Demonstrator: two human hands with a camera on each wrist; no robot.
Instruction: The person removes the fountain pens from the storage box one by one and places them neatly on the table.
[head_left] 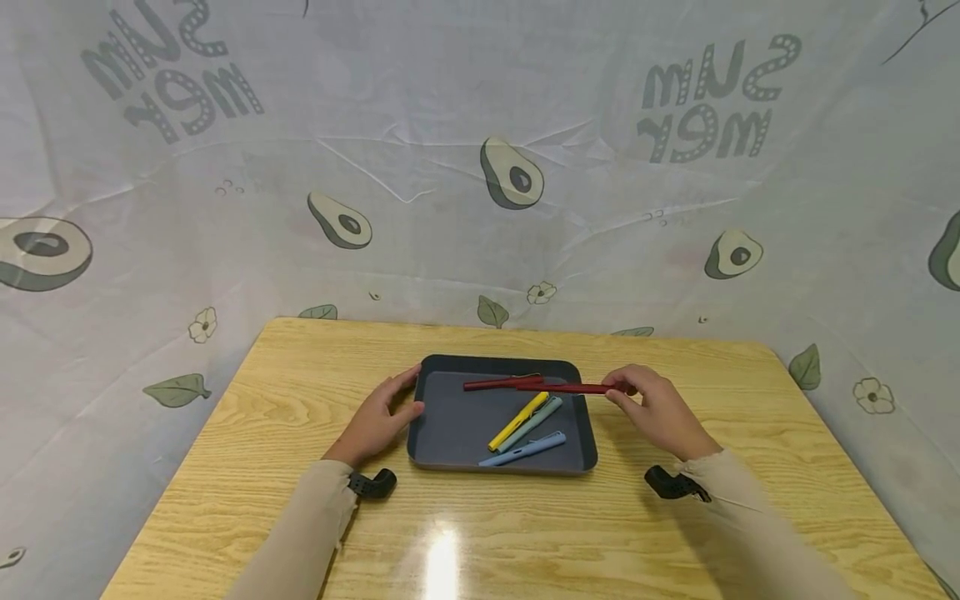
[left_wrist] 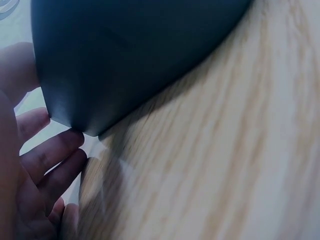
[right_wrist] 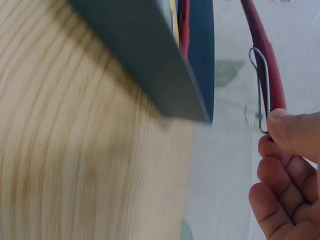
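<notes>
My right hand (head_left: 657, 408) pinches one end of a dark red pen (head_left: 566, 388), with the thumb by its wire clip in the right wrist view. The pen reaches left over the right wall of a dark grey tray (head_left: 450, 425). Beside the tray's left wall rests my left hand (head_left: 375, 423), its fingers spread loosely against the outside. Inside the tray, another red pen (head_left: 487, 384) lies near the back. A yellow pen (head_left: 517, 422) and a grey-green pen (head_left: 534, 421) lie slanted side by side, and a blue pen (head_left: 522, 450) is nearer the front.
The tray stands on a light wood table (head_left: 315, 533). Behind the table hangs a pale curtain (head_left: 420, 258) printed with avocados and leaves. Each wrist carries a dark strap with a camera, the left wrist camera (head_left: 375, 483) being close to the tray's front left corner.
</notes>
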